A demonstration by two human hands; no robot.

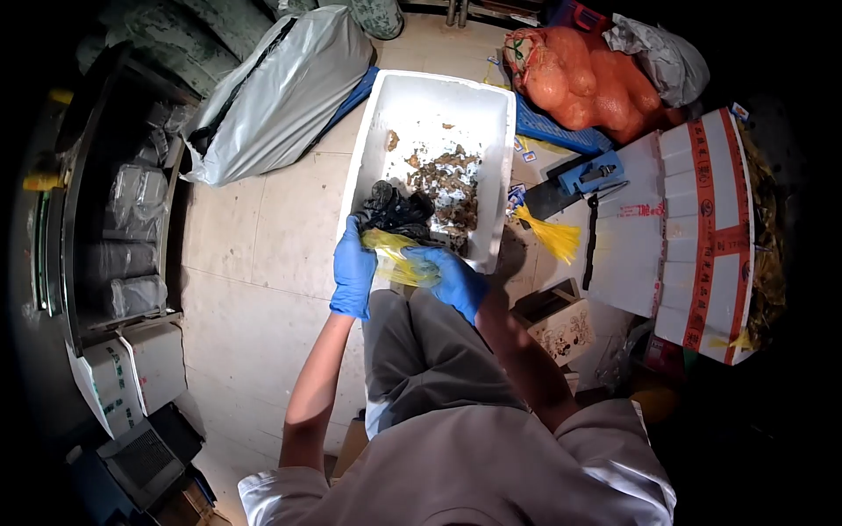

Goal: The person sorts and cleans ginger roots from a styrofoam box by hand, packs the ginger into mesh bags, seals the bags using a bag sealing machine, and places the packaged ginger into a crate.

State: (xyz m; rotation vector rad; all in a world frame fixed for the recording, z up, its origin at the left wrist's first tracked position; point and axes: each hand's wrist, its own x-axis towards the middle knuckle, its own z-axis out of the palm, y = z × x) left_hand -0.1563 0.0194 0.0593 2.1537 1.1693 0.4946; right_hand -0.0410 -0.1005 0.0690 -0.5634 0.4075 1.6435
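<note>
Both my hands wear blue gloves and are at the near end of a white foam box (504, 175). My left hand (353, 270) is closed on the left side of a thin, see-through yellow net bag (395, 254). My right hand (456, 280) grips the same bag on its right side, with some fingertips hidden by it. Just beyond the bag, a crumpled black plastic bag (392, 210) lies inside the box. Dark brown, wet-looking clumps (452, 180) are scattered over the box floor; their kind is not clear.
A bundle of yellow net strips (551, 237) lies right of the box, by a blue-and-dark tool (588, 175). Beyond are an orange net sack (588, 83) and a taped white carton (693, 237). A grey plastic sack (285, 96) and a shelf (123, 228) stand left.
</note>
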